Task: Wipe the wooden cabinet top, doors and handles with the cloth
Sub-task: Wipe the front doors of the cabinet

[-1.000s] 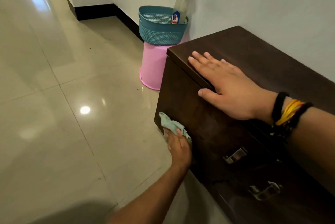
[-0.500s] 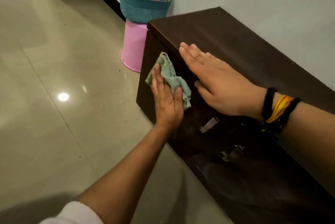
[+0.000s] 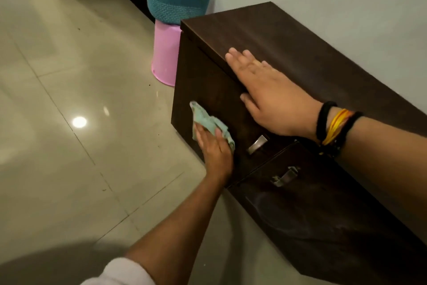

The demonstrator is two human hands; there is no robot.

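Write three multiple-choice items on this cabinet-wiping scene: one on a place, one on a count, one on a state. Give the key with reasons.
1. Where is the crumpled pale green cloth?
A. On the cabinet's top
B. Against the front door of the dark brown wooden cabinet
C. In the basket

2. How many metal door handles show on the cabinet front?
A. One
B. Two
C. Four

3. How does the right hand lie?
A. Flat, fingers straight, on the top's front edge
B. Curled round a handle
C. Raised off the cabinet

Key:
1 B: the left hand presses the cloth onto the door face, left of the nearer silver handle.
2 B: that handle and a second metal handle on the next door.
3 A: its fingers lie straight on the top, thumb over the edge.
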